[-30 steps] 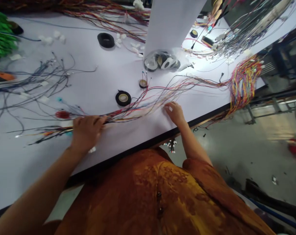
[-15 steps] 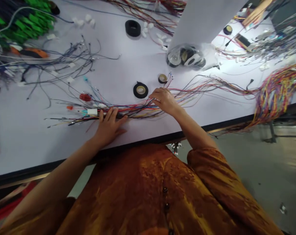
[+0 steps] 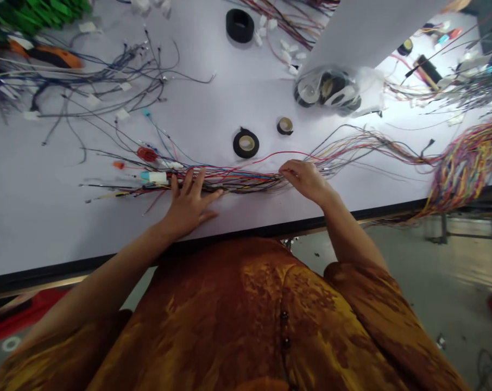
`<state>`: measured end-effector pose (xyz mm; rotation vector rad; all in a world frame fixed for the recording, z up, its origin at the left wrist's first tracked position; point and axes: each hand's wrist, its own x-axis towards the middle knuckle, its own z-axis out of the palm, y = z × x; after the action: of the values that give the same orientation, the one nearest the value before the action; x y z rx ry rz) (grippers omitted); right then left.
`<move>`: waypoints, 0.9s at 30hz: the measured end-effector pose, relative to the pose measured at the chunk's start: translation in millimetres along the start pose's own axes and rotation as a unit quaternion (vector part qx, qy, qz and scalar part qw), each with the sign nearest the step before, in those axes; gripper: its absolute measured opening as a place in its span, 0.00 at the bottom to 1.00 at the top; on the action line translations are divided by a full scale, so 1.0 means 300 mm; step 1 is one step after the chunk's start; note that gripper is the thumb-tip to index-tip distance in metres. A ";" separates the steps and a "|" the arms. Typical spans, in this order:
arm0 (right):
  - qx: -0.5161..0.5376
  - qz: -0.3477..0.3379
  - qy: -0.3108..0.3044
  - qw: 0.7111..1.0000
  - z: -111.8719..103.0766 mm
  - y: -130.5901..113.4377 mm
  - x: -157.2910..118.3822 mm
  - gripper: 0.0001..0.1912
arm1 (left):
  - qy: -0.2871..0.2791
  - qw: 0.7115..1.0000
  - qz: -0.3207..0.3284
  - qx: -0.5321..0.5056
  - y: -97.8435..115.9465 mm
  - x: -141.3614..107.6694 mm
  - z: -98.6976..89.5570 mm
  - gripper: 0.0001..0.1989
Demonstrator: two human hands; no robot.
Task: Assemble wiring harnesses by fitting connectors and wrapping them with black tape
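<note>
- white workbench (image 3: pixel 50 228): wire harness (image 3: pixel 238 183) lies lengthwise near the front edge, multicolour wires fanning out right
- left hand (image 3: pixel 188 205): open, fingers spread, pressing flat on the bundle
- right hand (image 3: pixel 307 181): curled, pinching wires further right along the harness
- black tape roll (image 3: pixel 246 144): just beyond the harness, not touching

Single head-worn camera, set above the person's shirt (image 3: pixel 229 320), facing forward and down. Close view: left hand (image 3: pixel 188 206) and right hand (image 3: pixel 307 180) sit near the lens, with the table (image 3: pixel 38 228) spread beyond them. The table's front edge crosses the frame low, with floor (image 3: pixel 412 282) showing at lower right.
</note>
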<state>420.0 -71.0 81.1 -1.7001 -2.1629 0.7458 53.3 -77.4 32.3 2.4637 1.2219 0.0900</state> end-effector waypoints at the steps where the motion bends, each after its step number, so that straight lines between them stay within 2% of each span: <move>1: -0.009 0.004 0.005 1.000 0.001 0.007 0.005 0.11 | 0.001 1.000 -0.001 -0.001 0.000 0.000 0.001 0.25; 6: -0.081 0.033 -0.030 0.996 0.020 0.012 0.059 0.10 | 0.009 1.000 -0.004 -0.003 0.023 -0.011 0.003 0.24; 11: -0.130 -0.026 -0.090 0.987 0.051 0.014 0.119 0.06 | 0.026 0.999 -0.004 0.027 0.054 -0.018 -0.048 0.19; 14: -0.149 -0.023 -0.096 0.984 0.064 -0.004 0.134 0.05 | 0.051 0.998 -0.007 0.028 0.050 0.039 -0.108 0.21; 16: -0.157 -0.006 -0.093 0.983 0.071 -0.024 0.129 0.04 | 0.051 0.998 -0.007 0.033 0.041 0.104 -0.135 0.26; 18: -0.164 0.012 -0.076 0.984 0.081 -0.041 0.111 0.04 | 0.006 0.999 -0.001 0.043 0.033 0.171 -0.139 0.30; 20: -0.154 0.014 -0.048 0.987 0.097 -0.044 0.089 0.05 | -0.067 0.997 0.013 0.041 0.030 0.222 -0.122 0.25; 22: -0.122 0.010 -0.016 0.992 0.119 -0.033 0.071 0.05 | -0.115 0.992 0.033 0.031 0.029 0.246 -0.097 0.20; 23: -0.095 0.014 0.002 0.995 0.131 -0.025 0.066 0.05 | -0.125 0.991 0.041 0.028 0.030 0.249 -0.086 0.19; 25: -0.010 0.046 0.048 0.998 0.148 -0.009 0.069 0.13 | -0.131 0.989 0.055 0.033 0.033 0.244 -0.073 0.20; 27: 0.139 0.102 0.108 0.979 0.145 -0.003 0.089 0.25 | -0.139 0.987 0.068 0.048 0.041 0.235 -0.083 0.21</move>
<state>389.6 -54.9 43.3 -1.7764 -1.6712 0.8285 100.6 -21.4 51.7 2.5337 0.9596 -0.2741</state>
